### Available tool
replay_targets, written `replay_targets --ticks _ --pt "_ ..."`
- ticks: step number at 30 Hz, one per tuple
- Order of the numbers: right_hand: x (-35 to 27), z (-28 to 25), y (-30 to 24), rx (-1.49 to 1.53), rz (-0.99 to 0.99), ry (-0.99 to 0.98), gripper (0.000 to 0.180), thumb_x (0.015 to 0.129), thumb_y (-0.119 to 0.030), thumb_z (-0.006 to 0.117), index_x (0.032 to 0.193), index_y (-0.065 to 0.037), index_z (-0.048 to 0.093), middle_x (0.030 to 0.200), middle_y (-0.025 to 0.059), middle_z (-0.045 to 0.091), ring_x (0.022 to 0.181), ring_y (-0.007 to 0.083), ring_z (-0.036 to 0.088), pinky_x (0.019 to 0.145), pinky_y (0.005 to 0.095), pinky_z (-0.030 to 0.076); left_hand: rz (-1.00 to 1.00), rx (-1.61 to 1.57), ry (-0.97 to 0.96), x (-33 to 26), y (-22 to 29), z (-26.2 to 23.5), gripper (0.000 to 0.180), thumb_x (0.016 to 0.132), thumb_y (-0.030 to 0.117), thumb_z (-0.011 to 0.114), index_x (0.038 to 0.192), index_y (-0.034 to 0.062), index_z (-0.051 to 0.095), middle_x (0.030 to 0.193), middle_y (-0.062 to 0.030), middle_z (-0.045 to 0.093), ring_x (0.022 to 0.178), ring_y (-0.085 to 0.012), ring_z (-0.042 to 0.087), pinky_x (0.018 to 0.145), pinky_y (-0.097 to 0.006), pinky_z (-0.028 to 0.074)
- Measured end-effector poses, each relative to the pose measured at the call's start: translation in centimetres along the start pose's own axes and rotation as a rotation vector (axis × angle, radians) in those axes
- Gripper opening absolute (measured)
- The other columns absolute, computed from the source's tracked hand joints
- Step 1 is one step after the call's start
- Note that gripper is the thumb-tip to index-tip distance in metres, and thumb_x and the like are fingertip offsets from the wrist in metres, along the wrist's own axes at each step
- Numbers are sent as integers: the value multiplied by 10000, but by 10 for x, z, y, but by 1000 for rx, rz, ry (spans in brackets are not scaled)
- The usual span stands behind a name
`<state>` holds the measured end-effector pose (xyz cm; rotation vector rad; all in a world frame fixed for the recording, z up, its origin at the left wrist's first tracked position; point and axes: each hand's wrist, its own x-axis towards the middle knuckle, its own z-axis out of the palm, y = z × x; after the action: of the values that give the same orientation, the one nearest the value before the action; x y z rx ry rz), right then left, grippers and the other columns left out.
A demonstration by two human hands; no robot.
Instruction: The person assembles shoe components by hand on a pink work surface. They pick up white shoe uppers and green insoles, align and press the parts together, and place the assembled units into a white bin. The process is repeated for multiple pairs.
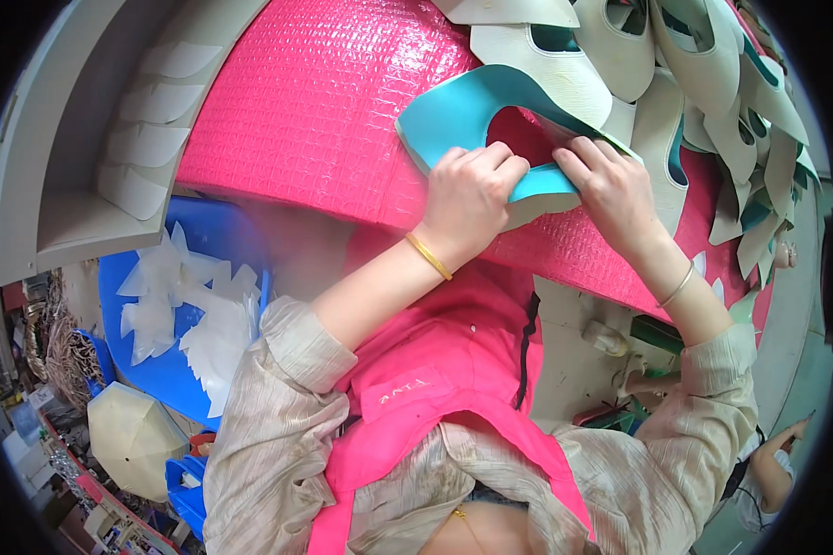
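A shoe upper (463,104), cream outside with a teal lining, is raised over the pink-covered table (333,102). Both of my hands grip it along its near edge, on either side of the opening. My left hand (472,194) is closed on the edge left of centre, fingers curled over. My right hand (611,190) pinches the edge on the right, thumb toward the opening. The teal lining faces up, and the near part folds over between my hands. What the fingertips press on underneath is hidden.
Several cream shoe uppers (620,55) are piled at the far right. On the left stands a grey shelf box (60,185) with white curved pieces (143,143). Below it, a blue bin (143,370) holds translucent white pieces (217,342). Another person's arm (773,472) shows at the lower right.
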<state>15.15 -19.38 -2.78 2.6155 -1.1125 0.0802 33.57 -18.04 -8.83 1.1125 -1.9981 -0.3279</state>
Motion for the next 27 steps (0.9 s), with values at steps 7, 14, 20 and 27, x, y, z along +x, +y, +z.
replay_targets --ticks 7,14,20,27 --pt "9 2 11 88 26 248 122 652 -32 566 762 -85 559 714 34 520 705 191 583 578 315 488 271 364 -33 43 3 -35 32 674 93 564 675 89 532 693 -49 554 638 -235 577 571 -338 429" --pt "-15 27 -29 68 54 525 240 633 -61 587 867 -43 638 907 67 587 811 235 567 696 316 497 1095 622 1 34 -18 -45 77 626 184 550 646 111 541 682 -6 458 676 -123 495 598 -252 362" --pt "-60 27 -84 195 95 255 279 613 -39 585 888 -35 631 880 64 570 845 221 563 734 319 475 914 565 -116 -54 -4 -28 120 595 203 517 635 92 534 659 -2 455 707 -140 478 611 -267 356" --pt "-11 -9 -30 42 99 522 285 625 -33 559 904 -26 617 888 70 569 829 225 570 644 309 495 1152 868 176 46 4 -70 75 648 215 538 686 151 530 726 27 479 783 -108 461 818 -350 336"
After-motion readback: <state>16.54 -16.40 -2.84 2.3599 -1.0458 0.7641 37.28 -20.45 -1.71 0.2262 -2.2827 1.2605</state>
